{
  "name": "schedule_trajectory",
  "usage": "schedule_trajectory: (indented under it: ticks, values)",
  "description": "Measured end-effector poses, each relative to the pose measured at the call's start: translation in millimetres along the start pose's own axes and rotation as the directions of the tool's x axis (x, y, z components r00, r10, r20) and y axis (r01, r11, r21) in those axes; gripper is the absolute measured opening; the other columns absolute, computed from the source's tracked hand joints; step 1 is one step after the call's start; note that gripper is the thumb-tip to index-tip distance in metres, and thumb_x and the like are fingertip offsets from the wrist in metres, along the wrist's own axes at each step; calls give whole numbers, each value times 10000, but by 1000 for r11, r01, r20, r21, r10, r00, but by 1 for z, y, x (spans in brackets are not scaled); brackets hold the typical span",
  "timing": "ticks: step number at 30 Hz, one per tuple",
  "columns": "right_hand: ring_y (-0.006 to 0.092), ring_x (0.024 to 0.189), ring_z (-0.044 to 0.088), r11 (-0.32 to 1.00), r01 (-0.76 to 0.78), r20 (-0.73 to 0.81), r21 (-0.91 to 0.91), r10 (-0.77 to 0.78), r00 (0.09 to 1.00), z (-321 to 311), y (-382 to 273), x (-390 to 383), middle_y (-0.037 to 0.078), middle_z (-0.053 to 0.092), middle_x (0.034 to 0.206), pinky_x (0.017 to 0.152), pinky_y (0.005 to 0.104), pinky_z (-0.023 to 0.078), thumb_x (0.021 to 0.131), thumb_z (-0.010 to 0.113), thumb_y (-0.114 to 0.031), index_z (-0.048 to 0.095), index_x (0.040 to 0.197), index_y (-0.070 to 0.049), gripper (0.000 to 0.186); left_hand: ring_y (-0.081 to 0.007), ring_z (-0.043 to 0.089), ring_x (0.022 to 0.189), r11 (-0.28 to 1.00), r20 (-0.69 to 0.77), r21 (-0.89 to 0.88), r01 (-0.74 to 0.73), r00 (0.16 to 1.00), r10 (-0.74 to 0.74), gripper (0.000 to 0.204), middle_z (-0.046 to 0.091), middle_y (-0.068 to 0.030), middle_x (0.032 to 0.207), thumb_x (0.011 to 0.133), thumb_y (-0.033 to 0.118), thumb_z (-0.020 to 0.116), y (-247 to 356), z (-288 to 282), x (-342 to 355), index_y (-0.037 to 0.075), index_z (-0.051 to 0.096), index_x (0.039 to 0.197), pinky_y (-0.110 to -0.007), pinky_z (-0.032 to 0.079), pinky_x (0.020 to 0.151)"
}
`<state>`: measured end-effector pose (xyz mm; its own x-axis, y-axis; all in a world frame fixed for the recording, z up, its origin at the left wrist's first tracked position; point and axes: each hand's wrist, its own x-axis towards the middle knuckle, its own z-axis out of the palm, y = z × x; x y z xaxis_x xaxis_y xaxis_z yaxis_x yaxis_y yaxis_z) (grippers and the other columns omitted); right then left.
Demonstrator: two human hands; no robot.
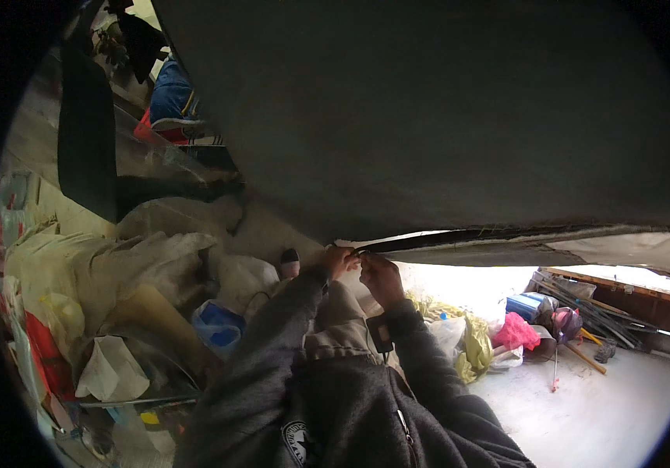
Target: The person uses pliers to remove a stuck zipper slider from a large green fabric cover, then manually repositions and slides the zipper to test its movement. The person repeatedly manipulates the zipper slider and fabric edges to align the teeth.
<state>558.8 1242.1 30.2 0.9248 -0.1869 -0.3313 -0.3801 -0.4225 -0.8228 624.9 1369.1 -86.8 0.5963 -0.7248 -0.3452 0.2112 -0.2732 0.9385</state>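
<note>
In the head view, a dark panel [459, 117] fills the top, its lower edge by the left hand [339, 261] and right hand [382, 279]; both grips curl, clamped or not I cannot tell; a blue-white bag [219, 327] crowds the left sleeve [261, 355]; pale floor [584, 405] spreads lower right.

Dark panel [444, 117]: fills the upper view
Left hand [338, 261]: near its lower edge
Right hand [382, 279]: just beside the left, curled
Pink bag [516, 332]: at right, near poles [593, 312]

Sheet [444, 117] ahead, fingers [368, 264] at its lower edge; heap [116, 269] left; bags [516, 332] right; poles [596, 312] farther right.
</note>
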Motion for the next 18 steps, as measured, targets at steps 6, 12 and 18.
schedule_trajectory:
  ticks: [6, 12, 18]
  values:
    - [67, 705, 533, 864, -195, 177, 465, 124, 976, 3, 25, 3, 20, 586, 837, 574, 186, 431, 880, 499, 2, 588, 1062, 49, 208, -224, 656, 904, 964, -41, -256, -69, 997, 60, 340, 643, -156, 1037, 946, 141, 497, 29, 1, -14, 24, 489, 1265, -348, 540, 747]
    - [62, 697, 506, 423, -422, 339, 801, 261, 904, -5, 23, -1, 41, 564, 814, 552, 181, 411, 933, 457, -40, 579, 1036, 73, 195, -205, 624, 782, 980, -14, -149, -132, 991, 132, 243, 657, -142, 902, 914, 70, 489, 49, 1, -15, 1, 564, 1134, -315, 492, 698]
    - [78, 660, 492, 285, -378, 281, 881, 329, 902, 0, 19, -2, 74, 585, 834, 537, 176, 382, 924, 463, -68, 591, 967, 58, 185, -194, 588, 695, 974, -94, -49, -220, 972, 215, 142, 619, -172, 782, 907, 62, 499, 42, 9, -12, -10, 589, 988, -331, 457, 631]
